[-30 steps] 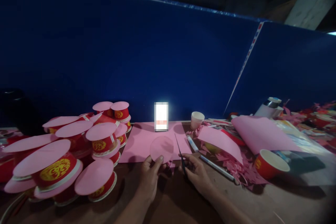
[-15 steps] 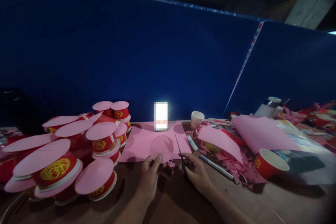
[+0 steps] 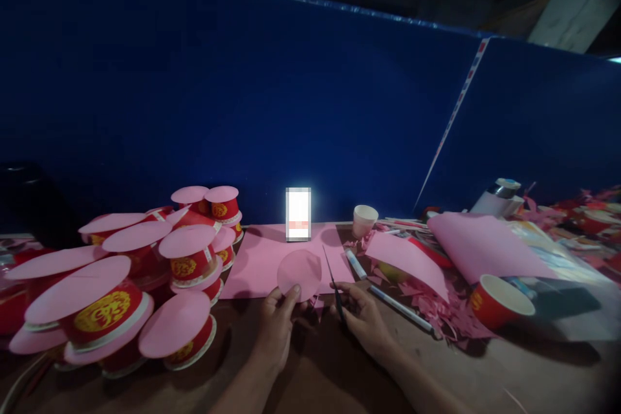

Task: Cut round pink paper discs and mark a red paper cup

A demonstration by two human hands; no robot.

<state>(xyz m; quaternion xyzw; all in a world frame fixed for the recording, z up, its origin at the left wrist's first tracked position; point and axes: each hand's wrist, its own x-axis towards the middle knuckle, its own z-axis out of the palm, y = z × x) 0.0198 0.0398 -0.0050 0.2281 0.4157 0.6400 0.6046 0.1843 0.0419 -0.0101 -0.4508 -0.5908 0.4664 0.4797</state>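
Between thumb and fingers, my left hand (image 3: 280, 315) pinches the lower edge of a round pink paper disc (image 3: 299, 273). My right hand (image 3: 359, 312) is closed around a pair of dark scissors (image 3: 336, 294), whose blades point up and away, just right of the disc and apart from it. Behind the disc a pink paper sheet (image 3: 252, 262) lies flat on the table. A small pink scrap (image 3: 317, 306) shows below the disc, between my hands. The scissors' handles are partly hidden by my fingers.
Stacked red paper cups (image 3: 187, 268) with pink discs crowd the left. A lit phone (image 3: 298, 215) stands behind the sheet. To the right are a white cup (image 3: 364, 221), a marker (image 3: 400, 308), pink scraps (image 3: 453, 317) and a red cup (image 3: 499, 303). A blue partition (image 3: 291, 90) rises behind.
The disc has turned very slightly in my left hand, and its right edge now looks more pointed. Both hands stay almost where they were.
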